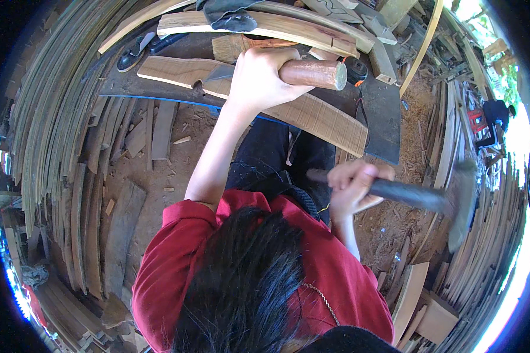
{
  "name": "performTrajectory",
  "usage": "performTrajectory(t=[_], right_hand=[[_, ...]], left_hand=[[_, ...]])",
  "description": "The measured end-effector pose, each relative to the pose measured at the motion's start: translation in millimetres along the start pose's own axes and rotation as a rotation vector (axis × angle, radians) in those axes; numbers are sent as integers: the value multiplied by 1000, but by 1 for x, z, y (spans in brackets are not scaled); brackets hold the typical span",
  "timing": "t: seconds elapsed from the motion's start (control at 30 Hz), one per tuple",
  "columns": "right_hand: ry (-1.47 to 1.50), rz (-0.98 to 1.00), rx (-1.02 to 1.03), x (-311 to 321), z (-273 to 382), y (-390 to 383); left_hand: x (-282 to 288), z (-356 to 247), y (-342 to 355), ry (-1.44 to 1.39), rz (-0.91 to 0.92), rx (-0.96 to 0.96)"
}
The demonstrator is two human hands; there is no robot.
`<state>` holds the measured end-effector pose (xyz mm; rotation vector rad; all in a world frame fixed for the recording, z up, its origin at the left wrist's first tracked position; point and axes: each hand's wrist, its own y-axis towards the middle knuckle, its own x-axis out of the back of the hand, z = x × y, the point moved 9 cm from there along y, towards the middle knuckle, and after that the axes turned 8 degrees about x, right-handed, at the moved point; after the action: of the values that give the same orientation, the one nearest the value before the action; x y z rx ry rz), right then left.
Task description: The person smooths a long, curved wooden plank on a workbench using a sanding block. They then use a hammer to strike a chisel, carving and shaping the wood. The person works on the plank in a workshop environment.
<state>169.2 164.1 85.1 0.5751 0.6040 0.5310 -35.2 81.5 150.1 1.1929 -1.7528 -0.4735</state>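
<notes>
I've got the notched wooden board (319, 122) at 12 o'clock, lying on a dark, blue-edged tabletop (387, 120). Hands apart. Left hand (265, 76), also 12, wraps the thick wooden handle of a chisel (315, 75), blade pointing to 9 over the board's notch; I can't tell if its edge touches wood. Right hand (356, 185), 3 o'clock, grips a motion-blurred hammer (415, 195), head outward, well apart from the chisel. Beyond, I log: brush (227, 48) at 12, tape measure (356, 71) at 1, curved beam (294, 32) at 12, stacked planks (59, 112) at 10, another person (496, 116) between 2 and 3.
</notes>
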Motion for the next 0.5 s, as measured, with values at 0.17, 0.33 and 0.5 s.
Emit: performTrajectory(t=[0.17,0.33,0.5], right_hand=[[-538,327,-198,0,-45,-10],[-138,133,-116,-15,-22,5],[-268,262,-212,-31,-48,-12]], left_hand=[[3,22,0,44,17,58],[10,34,0,86,-28,13],[9,37,-1,117,18,63]])
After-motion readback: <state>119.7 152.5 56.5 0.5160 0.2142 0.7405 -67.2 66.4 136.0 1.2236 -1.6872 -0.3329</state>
